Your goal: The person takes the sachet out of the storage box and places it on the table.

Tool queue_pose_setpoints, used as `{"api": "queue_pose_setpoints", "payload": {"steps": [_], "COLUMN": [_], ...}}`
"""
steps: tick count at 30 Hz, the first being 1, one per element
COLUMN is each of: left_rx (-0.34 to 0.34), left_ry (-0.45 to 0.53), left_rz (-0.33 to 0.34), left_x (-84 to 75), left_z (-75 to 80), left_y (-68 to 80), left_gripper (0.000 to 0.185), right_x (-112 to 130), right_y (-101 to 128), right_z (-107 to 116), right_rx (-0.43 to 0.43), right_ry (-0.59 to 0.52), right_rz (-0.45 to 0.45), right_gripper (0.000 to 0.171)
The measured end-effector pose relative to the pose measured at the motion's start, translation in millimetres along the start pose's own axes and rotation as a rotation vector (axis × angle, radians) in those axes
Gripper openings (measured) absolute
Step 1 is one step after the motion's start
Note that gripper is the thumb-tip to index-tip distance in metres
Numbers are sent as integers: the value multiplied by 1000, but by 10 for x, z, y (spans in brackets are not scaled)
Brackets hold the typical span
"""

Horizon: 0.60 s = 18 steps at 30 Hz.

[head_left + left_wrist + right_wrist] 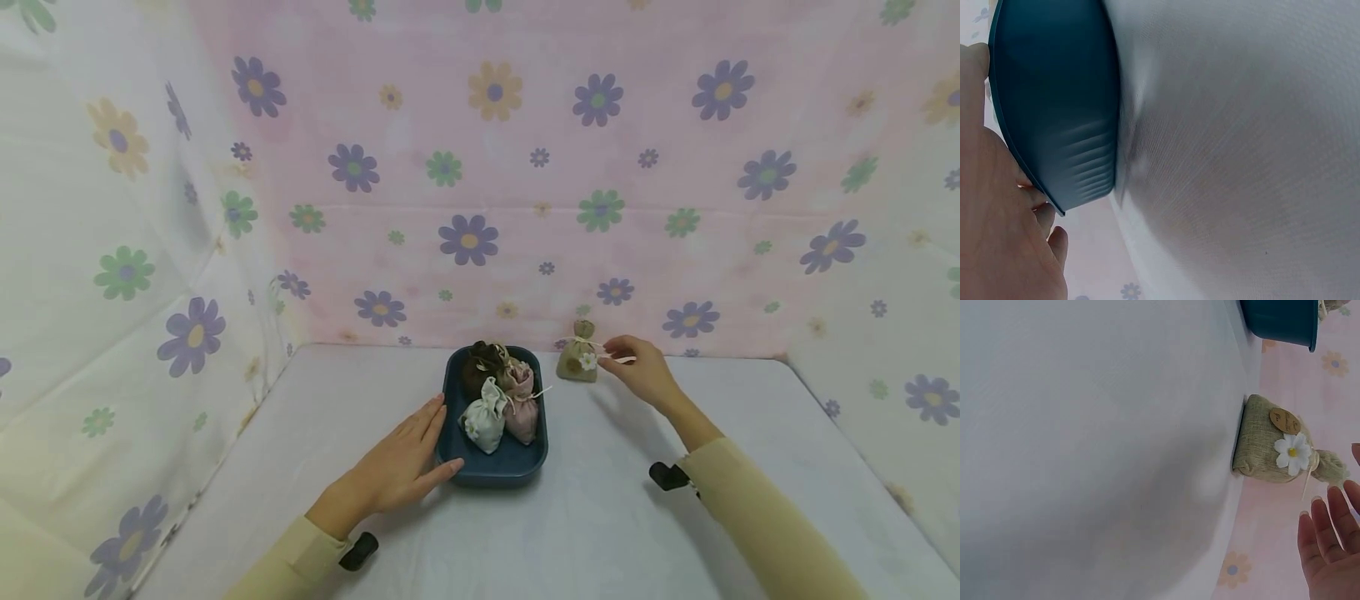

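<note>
A dark blue tray [491,479] stands on the table, holding a white drawstring pouch [483,425], a pink drawstring pouch [523,418] and a dark brown pouch [474,377]. My left hand [401,458] rests against the tray's left rim, its fingers straight and its thumb near the front corner. Upright to the right of the tray is an olive-green burlap pouch [576,358], with a white flower [1292,453] and a round brown tag [1285,420]. Beside its tied neck, my right hand [637,371] has its fingers loosely extended, close to the pale strings.
A white cloth covers the table [600,533]. Behind it rises a pink flowered curtain [525,192], right at the back edge near the green pouch. Pale flowered cloth [112,350] hangs along both sides.
</note>
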<state>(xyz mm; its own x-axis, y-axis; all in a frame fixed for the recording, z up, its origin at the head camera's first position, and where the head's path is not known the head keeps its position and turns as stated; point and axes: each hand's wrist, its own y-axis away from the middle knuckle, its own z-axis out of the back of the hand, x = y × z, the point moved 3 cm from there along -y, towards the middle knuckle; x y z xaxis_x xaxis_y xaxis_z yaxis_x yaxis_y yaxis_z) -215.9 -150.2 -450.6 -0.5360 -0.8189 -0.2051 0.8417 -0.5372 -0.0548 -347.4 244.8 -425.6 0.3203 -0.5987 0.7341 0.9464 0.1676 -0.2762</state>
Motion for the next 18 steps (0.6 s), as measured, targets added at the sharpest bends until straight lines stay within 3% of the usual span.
{"api": "queue_pose_setpoints", "payload": {"steps": [8,18], "left_rx": [9,-1], "left_ry": [-11,-7], "left_rz": [1,0], "left_x": [-3,-5], "left_z": [-1,7], "left_y": [-7,2], "left_gripper": [96,96], "right_x": [68,205], "right_y": [122,251], "right_z": [101,69], "right_rx": [74,121], "right_ry": [20,-13], "right_rz": [-15,60], "right_gripper": [40,42]}}
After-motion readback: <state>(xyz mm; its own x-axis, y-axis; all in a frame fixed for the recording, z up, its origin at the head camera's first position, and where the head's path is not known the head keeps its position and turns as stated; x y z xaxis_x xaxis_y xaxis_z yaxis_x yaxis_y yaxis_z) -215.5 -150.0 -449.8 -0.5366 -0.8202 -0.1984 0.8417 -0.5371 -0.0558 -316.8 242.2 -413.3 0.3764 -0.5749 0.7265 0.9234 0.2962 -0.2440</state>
